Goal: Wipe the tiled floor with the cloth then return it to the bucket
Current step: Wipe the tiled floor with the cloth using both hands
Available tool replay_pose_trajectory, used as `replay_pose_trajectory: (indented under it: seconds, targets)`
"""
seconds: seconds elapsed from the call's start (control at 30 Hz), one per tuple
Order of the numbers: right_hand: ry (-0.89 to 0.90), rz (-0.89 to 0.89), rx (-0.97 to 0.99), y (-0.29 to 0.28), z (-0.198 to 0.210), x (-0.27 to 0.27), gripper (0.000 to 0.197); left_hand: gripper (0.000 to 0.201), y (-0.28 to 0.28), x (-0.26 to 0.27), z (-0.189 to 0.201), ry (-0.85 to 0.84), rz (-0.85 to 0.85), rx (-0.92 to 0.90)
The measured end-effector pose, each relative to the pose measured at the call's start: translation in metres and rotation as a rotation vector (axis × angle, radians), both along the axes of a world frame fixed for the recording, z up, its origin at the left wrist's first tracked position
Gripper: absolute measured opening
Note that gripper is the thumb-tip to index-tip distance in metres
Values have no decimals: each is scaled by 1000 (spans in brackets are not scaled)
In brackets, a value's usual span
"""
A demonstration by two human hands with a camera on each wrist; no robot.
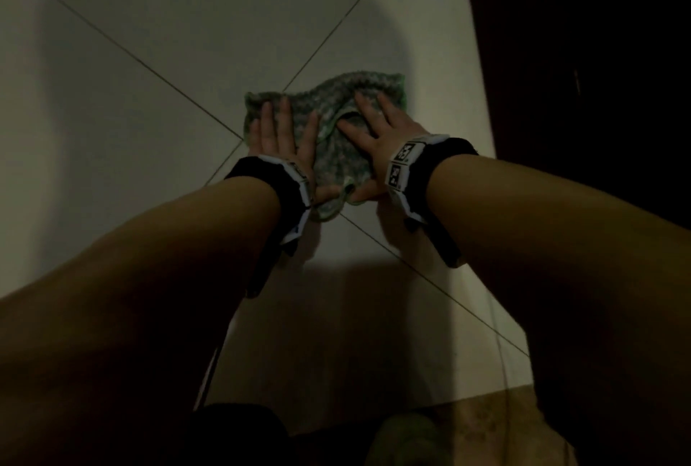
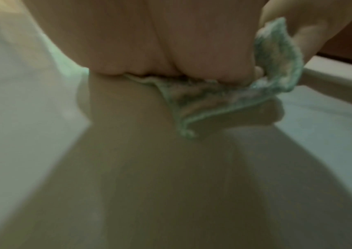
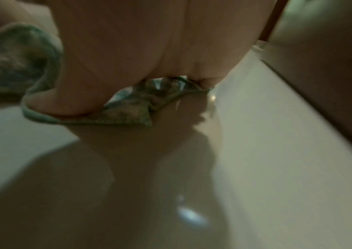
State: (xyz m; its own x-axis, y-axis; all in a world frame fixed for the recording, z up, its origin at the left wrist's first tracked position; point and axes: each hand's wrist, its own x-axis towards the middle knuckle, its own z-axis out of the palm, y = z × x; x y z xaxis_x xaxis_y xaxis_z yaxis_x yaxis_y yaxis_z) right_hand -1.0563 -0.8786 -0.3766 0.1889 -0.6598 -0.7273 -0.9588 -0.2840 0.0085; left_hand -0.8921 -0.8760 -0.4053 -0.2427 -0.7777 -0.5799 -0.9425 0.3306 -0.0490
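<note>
While dim light falls across it, the pale tiled floor (image 1: 157, 13) fills the head view, its dark grout lines crossing just at 9 o'clock of the cloth. A dark wooden panel (image 1: 583, 54) stands at 3 o'clock. Both bare forearms reach in from 6 o'clock, each wearing a black wrist strap (image 1: 261, 181). The green and white cloth (image 1: 329, 99) lies rumpled on the floor at the centre. The left hand (image 1: 280, 136) presses flat on its 9 o'clock side, fingers straight and spread. The right hand (image 1: 374, 129) presses its 3 o'clock side, fingers likewise extended, palm down, gripping nothing.
</note>
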Motion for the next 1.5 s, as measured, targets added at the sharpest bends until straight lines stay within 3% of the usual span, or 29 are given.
replay_pose_trajectory:
  seconds: [0.27, 0.5, 0.77, 1.07, 1.2, 1.5]
  targets:
    - [139, -83, 59, 35, -2, -60, 117, 115, 24, -63, 6, 22, -126, -8]
    - [184, -176, 89, 82, 1, -76, 116, 113, 54, -84, 6, 27, -253, 23]
    - [178, -303, 128, 172, -9, -76, 116, 108, 118, -78, 13, 35, -405, 112]
    - [148, -479, 248, 265, 0, -52, 115, 111, 179, -68, 15, -67, -584, 177]
    - [136, -525, 260, 286, 3, -39, 116, 107, 195, -55, 20, -72, -662, 171]
    - [66, -438, 208, 292, 6, -22, 111, 99, 205, -18, 32, -117, -705, 268]
